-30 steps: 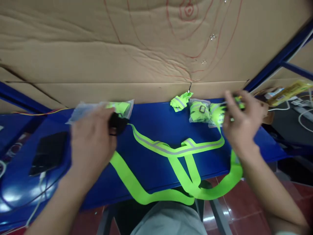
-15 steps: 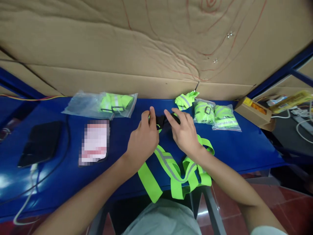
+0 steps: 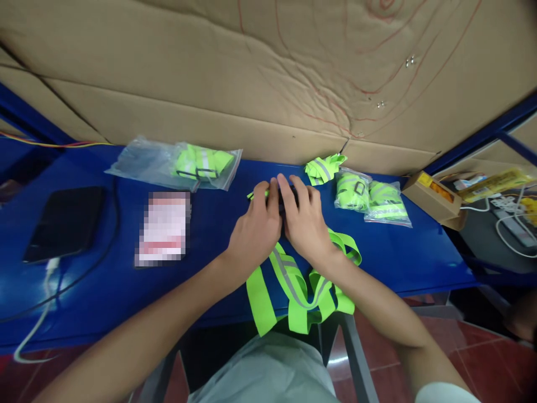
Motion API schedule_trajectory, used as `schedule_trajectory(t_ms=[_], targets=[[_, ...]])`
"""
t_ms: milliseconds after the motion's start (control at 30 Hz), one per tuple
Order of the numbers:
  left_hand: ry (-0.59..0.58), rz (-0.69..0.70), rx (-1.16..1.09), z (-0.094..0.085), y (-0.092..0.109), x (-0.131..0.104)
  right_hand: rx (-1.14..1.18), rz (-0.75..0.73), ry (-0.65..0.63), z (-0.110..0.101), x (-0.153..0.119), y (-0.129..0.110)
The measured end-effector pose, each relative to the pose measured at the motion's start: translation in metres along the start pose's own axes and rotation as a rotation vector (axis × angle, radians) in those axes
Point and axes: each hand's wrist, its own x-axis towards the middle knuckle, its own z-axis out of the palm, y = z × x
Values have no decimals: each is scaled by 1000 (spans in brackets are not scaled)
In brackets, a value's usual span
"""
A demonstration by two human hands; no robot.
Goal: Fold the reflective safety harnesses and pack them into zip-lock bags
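Note:
My left hand (image 3: 255, 226) and my right hand (image 3: 307, 226) meet above the blue table, their fingers closed around a black buckle (image 3: 282, 202). Most of the buckle is hidden by the fingers, so I cannot tell whether its parts are joined. It belongs to a neon-green reflective strap (image 3: 298, 320), whose grey-striped loops hang below the hands and over the table's front edge. A bit of green webbing also pokes out beyond my left fingers.
Bagged green straps lie at the back left (image 3: 205, 162) and right (image 3: 352, 191), beside a loose bundle (image 3: 324, 169). On the left are a black device (image 3: 67, 224) with a white cable and a pixelated rectangle (image 3: 163, 226). An open cardboard box (image 3: 432, 198) stands right.
My hands have come together, closing the gap between the black parts they held apart. The view has shifted slightly, and the strap hangs much as before.

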Motion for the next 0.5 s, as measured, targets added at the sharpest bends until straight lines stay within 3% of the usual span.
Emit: schedule_trajectory(t_ms=[133,233,300,500], targets=[[149,7,-289,-5,-22,3,425,11,39,-14,-1,22],[307,31,-394,-16,-31,8,725,136,-129,-31,4,39],[347,74,-440,-26,-30,14,916,147,-216,-44,12,45],[435,170,-537,-74,-17,48,1238,155,-154,-83,50,39]])
